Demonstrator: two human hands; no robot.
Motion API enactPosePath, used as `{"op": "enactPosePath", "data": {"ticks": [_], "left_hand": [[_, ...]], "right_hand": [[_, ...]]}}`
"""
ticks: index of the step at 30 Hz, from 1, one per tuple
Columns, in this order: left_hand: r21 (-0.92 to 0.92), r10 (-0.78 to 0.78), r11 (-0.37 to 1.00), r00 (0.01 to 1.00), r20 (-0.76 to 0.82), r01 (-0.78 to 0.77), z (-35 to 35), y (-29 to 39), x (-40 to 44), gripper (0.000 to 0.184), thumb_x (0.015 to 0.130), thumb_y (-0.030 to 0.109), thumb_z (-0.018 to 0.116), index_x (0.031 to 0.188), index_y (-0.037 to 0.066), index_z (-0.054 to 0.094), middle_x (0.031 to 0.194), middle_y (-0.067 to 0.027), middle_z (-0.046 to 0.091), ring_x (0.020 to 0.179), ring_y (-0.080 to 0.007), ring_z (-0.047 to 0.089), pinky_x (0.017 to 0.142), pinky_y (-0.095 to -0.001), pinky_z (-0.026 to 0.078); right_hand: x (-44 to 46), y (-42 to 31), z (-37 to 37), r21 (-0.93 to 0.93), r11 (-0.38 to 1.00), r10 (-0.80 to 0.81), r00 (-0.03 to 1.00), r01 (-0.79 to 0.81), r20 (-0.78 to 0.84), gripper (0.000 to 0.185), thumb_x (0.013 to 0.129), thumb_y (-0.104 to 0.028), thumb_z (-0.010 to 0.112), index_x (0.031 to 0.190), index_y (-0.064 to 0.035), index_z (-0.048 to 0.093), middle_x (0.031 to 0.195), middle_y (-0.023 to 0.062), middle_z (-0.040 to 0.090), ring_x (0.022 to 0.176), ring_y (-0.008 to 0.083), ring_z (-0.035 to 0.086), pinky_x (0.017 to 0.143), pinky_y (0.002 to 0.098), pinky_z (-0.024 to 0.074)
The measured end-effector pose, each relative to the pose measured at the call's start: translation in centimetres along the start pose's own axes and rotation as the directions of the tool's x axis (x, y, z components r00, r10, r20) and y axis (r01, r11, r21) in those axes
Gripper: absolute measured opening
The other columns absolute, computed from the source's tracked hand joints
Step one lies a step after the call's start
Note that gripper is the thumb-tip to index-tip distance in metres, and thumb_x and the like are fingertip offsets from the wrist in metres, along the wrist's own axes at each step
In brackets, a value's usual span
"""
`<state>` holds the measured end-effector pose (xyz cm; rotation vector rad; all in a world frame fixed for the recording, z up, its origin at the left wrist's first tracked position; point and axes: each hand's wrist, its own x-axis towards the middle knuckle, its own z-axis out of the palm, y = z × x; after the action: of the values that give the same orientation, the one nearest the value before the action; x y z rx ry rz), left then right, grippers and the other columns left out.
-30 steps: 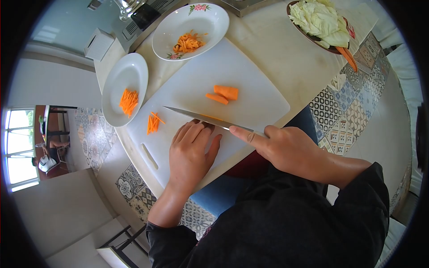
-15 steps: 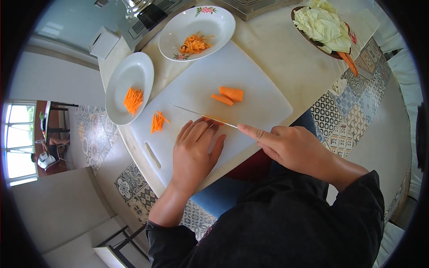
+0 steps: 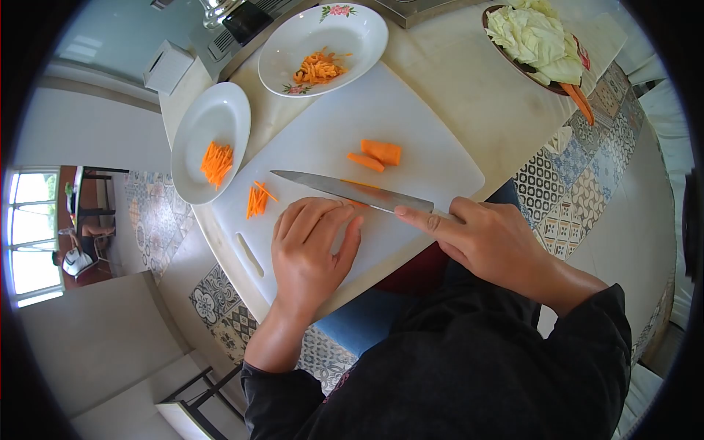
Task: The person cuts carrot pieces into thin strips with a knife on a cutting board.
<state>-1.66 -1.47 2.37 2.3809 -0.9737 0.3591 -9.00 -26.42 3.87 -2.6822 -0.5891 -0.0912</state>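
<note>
My right hand grips a kitchen knife, its index finger stretched along the blade near the handle. The blade lies across the white cutting board with its flat side showing and a bit of orange carrot on it. My left hand has curled fingers pressed on a carrot piece beside the blade; most of that piece is hidden. Beyond the knife lie a thick carrot chunk and a thinner carrot slice. Several carrot strips rest left of my left hand.
At the left, an oval white plate holds carrot shreds. A flowered bowl with carrot peelings stands at the board's far edge. Cabbage and a carrot sit at the far right. A person sits in the left background.
The knife has turned from edge-on to showing its broad side. My left fingers have drawn back slightly to the left. The loose carrot pieces stay where they were.
</note>
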Motion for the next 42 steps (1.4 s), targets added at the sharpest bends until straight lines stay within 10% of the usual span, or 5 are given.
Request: {"op": "enactPosePath", "data": {"ticks": [4, 14, 22, 42], "left_hand": [[0.13, -0.008, 0.991, 0.984, -0.177, 0.031, 0.1, -0.4, 0.3, 0.024, 0.074, 0.007, 0.082, 0.095, 0.007, 0.072, 0.099, -0.0057, 0.067, 0.092, -0.0281, 0.061, 0.082, -0.0391, 0.049], [0.167, -0.042, 0.985, 0.999, -0.026, 0.046, 0.3, -1.2, 0.3, 0.01, 0.079, 0.008, 0.076, 0.086, 0.009, 0.07, 0.085, -0.0009, 0.066, 0.086, -0.0218, 0.061, 0.087, -0.0374, 0.044], [0.217, -0.02, 0.973, 0.971, -0.237, 0.073, -0.4, -1.5, 0.6, 0.013, 0.074, 0.005, 0.076, 0.083, 0.01, 0.069, 0.084, -0.0001, 0.064, 0.084, -0.0209, 0.06, 0.09, -0.0388, 0.043], [0.077, 0.067, 0.994, 0.996, 0.051, -0.071, -0.1, -1.4, 0.4, 0.013, 0.075, 0.006, 0.076, 0.087, 0.009, 0.071, 0.085, -0.0009, 0.066, 0.089, -0.0196, 0.063, 0.092, -0.0431, 0.047]], "right_hand": [[-0.2, 0.3, 0.3, -0.046, 0.998, -0.042, 0.998, 0.039, -0.054, 0.049, 0.085, -0.014, 0.063, 0.131, -0.0301, 0.067, 0.071, 0.0033, 0.049, 0.056, 0.0173, 0.059, 0.051, 0.0287, 0.0508], [-0.4, 0.2, 1.2, -0.137, 0.983, -0.139, 0.983, 0.123, -0.119, 0.046, 0.083, -0.014, 0.063, 0.125, -0.0319, 0.07, 0.077, 0.0005, 0.047, 0.06, 0.0145, 0.054, 0.054, 0.0291, 0.0505], [-1.6, 0.4, 0.4, 0.234, 0.969, 0.092, 0.995, -0.081, -0.04, 0.056, 0.08, -0.013, 0.075, 0.134, -0.0238, 0.064, 0.07, 0.006, 0.056, 0.063, 0.0228, 0.061, 0.057, 0.0355, 0.0508], [-2.1, -0.3, -0.5, 0.235, 0.964, 0.115, 0.991, -0.128, 0.067, 0.057, 0.089, -0.013, 0.064, 0.144, -0.0254, 0.055, 0.064, 0.0095, 0.054, 0.052, 0.0293, 0.058, 0.051, 0.0398, 0.0505]]}}
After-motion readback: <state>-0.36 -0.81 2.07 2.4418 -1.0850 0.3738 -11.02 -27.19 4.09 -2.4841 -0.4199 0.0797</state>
